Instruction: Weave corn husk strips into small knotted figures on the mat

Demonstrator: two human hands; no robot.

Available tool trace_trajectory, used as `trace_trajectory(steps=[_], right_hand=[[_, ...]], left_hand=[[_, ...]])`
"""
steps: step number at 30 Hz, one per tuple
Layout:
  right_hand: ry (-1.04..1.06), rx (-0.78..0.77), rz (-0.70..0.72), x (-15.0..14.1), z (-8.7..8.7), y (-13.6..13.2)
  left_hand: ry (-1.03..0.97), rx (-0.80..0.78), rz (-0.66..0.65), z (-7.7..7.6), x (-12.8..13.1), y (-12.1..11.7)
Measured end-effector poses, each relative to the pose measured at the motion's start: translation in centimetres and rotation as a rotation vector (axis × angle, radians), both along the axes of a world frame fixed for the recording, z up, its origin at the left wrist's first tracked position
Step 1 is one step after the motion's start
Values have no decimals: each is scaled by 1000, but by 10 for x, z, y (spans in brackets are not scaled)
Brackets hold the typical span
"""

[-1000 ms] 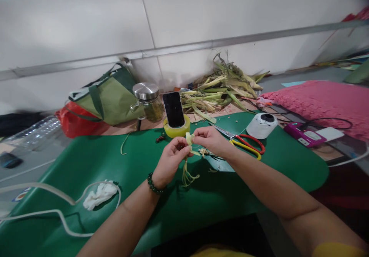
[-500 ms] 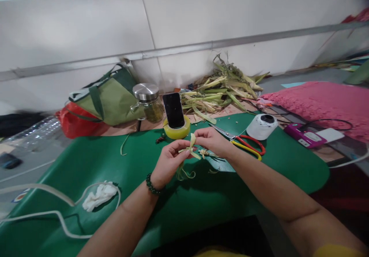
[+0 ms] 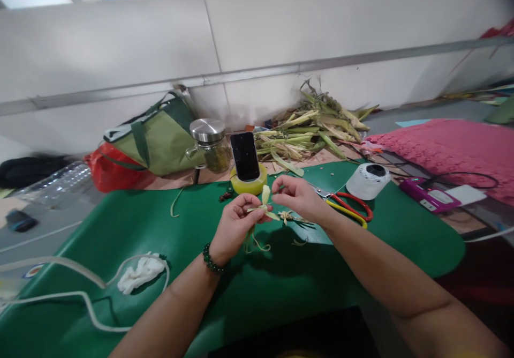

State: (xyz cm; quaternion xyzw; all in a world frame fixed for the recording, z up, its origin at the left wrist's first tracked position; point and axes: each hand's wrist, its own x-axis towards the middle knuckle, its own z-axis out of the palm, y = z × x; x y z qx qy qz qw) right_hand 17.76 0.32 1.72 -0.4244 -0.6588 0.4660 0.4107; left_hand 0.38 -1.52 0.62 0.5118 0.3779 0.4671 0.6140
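Observation:
My left hand (image 3: 236,219) pinches a small tied piece of pale corn husk (image 3: 265,196) between thumb and fingers. Its strips spread out on several sides, and thin curly ends hang below the hand. Just to the right, my right hand (image 3: 296,194) is raised apart from the husk, fingers curled toward the thumb. A faint thin line shows between the hands, too fine to make out. Under the right hand, a small braided husk piece (image 3: 286,217) with dark stems lies on a pale sheet. Scissors (image 3: 353,203) with red and yellow handles lie beyond the right wrist.
A phone (image 3: 244,157) leans on a yellow tape roll (image 3: 251,186). Behind are a glass jar (image 3: 212,151), a husk pile (image 3: 317,122) and a green bag (image 3: 168,143). A thread cone (image 3: 367,182) and purple power strip (image 3: 429,194) stand right; crumpled tissue (image 3: 141,275) lies left.
My right hand has let go of the upright husk strip and drawn slightly away to the right. My left hand keeps its hold. The view has shifted a little.

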Motion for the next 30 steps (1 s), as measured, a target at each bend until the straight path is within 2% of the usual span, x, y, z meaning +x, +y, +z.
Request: trace_trajectory(steps=[4, 9, 15, 22, 30], right_hand=[[-157, 272, -82, 0, -1, -8], [-353, 538, -90, -3, -9, -9], [-419, 621, -84, -3, -13, -7], [-565, 810, -93, -4, -10, -12], [-556, 807, -120, -6, -14, -13]], left_hand=[[-1, 11, 120, 0, 1, 3], [15, -8, 169, -3, 0, 4], [3, 8, 151, -6, 1, 3], [-3, 24, 163, -9, 3, 3], [25, 46, 171, -8, 4, 2]])
